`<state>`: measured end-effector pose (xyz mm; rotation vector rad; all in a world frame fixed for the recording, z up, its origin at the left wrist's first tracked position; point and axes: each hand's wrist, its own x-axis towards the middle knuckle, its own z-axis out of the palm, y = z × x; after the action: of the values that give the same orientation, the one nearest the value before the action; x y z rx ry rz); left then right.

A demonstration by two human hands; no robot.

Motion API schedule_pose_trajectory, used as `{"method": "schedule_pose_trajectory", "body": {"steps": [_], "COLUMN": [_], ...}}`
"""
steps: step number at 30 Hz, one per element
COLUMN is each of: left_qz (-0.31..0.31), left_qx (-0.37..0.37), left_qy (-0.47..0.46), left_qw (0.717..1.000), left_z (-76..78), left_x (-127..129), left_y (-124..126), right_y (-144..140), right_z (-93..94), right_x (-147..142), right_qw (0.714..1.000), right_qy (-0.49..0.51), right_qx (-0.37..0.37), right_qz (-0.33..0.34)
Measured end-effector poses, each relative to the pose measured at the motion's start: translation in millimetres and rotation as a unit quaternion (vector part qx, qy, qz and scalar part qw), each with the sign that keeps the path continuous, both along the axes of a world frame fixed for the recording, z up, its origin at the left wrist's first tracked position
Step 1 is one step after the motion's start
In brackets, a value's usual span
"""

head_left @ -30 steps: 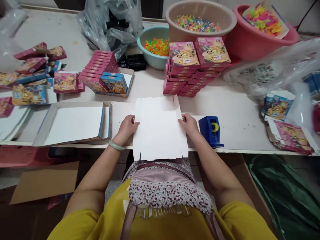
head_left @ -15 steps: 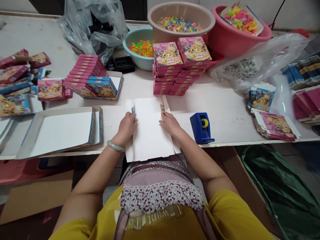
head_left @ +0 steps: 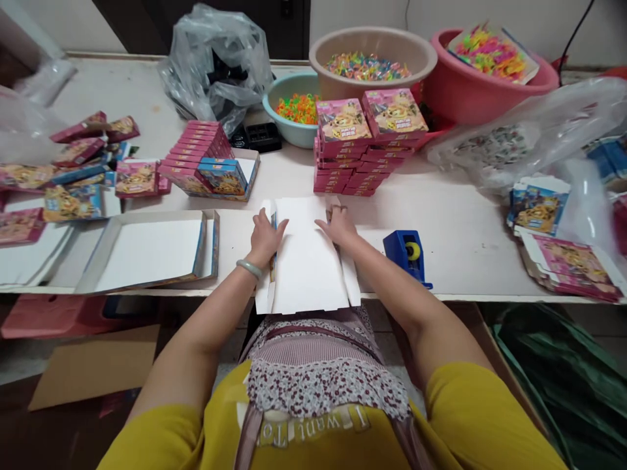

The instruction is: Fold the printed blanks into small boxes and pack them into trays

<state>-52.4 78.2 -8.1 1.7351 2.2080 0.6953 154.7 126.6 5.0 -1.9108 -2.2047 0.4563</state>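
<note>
A white cardboard box blank (head_left: 307,261) lies before me, white inside up, its near edge reaching past the table edge. Its side flaps are partly raised, with printed outer sides showing a little. My left hand (head_left: 266,236) grips the far part of the left flap, fingers outside and thumb stretched over the inner face. Opposite, my right hand (head_left: 339,227) is closed round the far right flap, its thumb pointing inward. Some fingertips are hidden behind the flaps.
To the right stands a blue tape dispenser (head_left: 405,256). Pink boxes (head_left: 345,147) are stacked beyond the blank. Leftward are an open tray (head_left: 147,251) and a tray of upright boxes (head_left: 200,160). Basins (head_left: 372,78) of small colourful pieces stand behind; flattened cartons (head_left: 571,261) lie far right.
The view has shifted left, so the table's things appear farther right. Both hands have moved toward the blank's far end, and my left thumb is now stretched inward.
</note>
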Motion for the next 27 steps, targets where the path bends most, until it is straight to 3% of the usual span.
{"method": "schedule_pose_trajectory", "body": {"steps": [2,4,7,9,12,16,19,23,27], "left_qz": [0.027,0.015,-0.018,-0.030,-0.034,-0.011,0.013,-0.021,-0.028], "left_qx": [-0.043,-0.069,-0.025,0.017,0.072,0.053,0.065,0.069,-0.068], "left_qy": [-0.046,-0.080,-0.138,-0.184,-0.285,-0.402,-0.431,-0.412,-0.413], "left_qw": [0.998,0.994,0.990,0.982,0.955,0.914,0.900,0.908,0.908], "left_z": [9.5,17.8,26.6,30.5,35.2,37.3,31.1,17.6,14.8], "left_x": [-10.4,-20.5,-31.5,-35.4,-38.7,-42.1,-41.3,-35.7,-41.9], "left_y": [12.9,21.0,19.5,13.4,5.9,6.0,9.8,12.7,18.2], "right_y": [16.2,25.0,22.5,16.1,10.0,12.0,15.4,18.5,26.4], "right_z": [12.0,23.6,34.8,36.3,31.8,23.9,20.7,18.5,22.5], "right_x": [1.6,3.8,12.4,20.2,28.8,32.2,33.0,33.9,37.0], "right_qw": [0.998,0.997,0.992,0.975,0.933,0.888,0.875,0.888,0.868], "right_qy": [0.006,0.011,0.108,0.217,0.347,0.437,0.465,0.436,0.406], "right_qx": [-0.053,-0.079,-0.041,-0.033,-0.094,-0.129,-0.131,-0.142,-0.281], "right_qz": [-0.013,0.009,0.045,0.043,-0.007,-0.059,-0.035,-0.024,-0.052]}}
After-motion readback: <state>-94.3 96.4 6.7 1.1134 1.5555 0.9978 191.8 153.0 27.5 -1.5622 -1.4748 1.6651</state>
